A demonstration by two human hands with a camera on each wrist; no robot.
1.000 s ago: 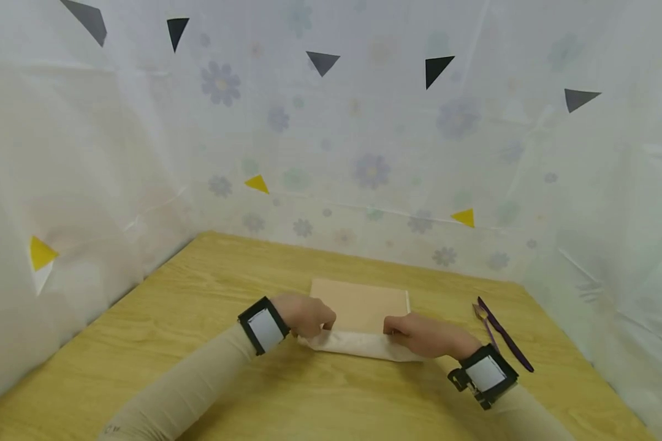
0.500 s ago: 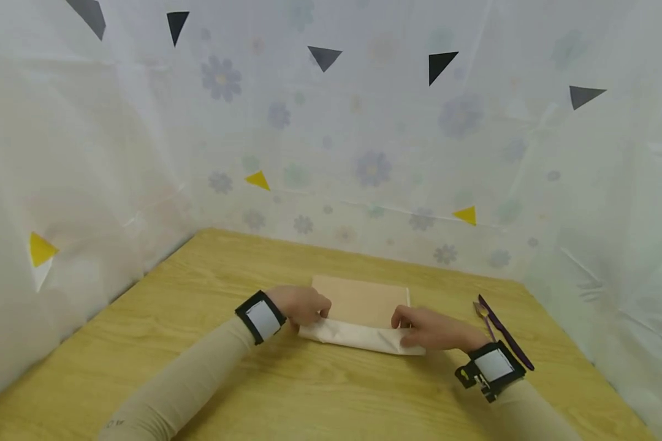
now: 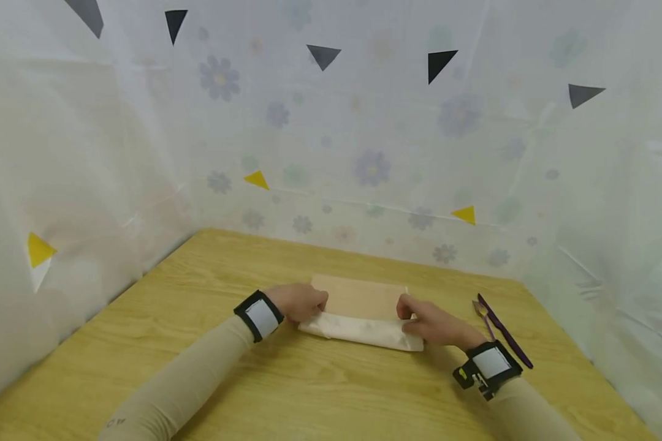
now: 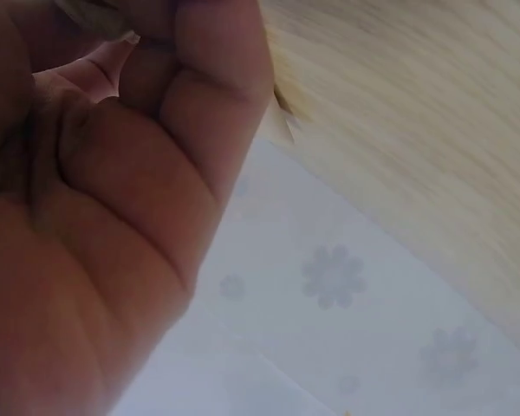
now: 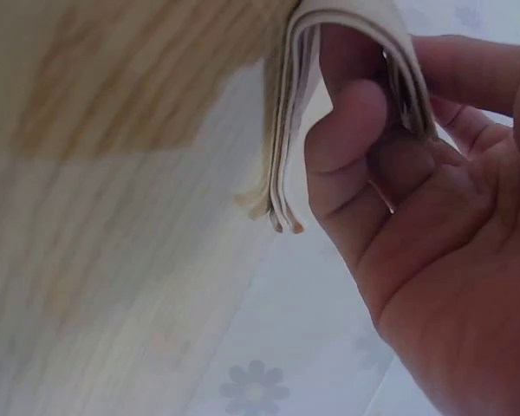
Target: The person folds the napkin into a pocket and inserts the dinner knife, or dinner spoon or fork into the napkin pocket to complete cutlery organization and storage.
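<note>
A tan napkin (image 3: 361,295) lies flat on the wooden table (image 3: 198,288). Its near edge is folded over into a thick white band (image 3: 364,331). My left hand (image 3: 319,308) grips the band's left end with curled fingers. My right hand (image 3: 405,316) grips the right end. In the right wrist view, thumb and fingers (image 5: 351,147) pinch several stacked layers of the fold (image 5: 288,130). In the left wrist view my curled left hand (image 4: 139,61) fills the frame, with only a napkin corner (image 4: 282,117) showing past it.
Dark purple cutlery, a long knife (image 3: 504,334) and a smaller utensil (image 3: 481,311), lies on the table right of my right hand. White flowered sheeting (image 3: 364,171) walls in the table at the back and on both sides.
Both hands have carried the folded white band away from me over the tan napkin, so less tan surface shows. The right hand has shifted forward to the band's right end.
</note>
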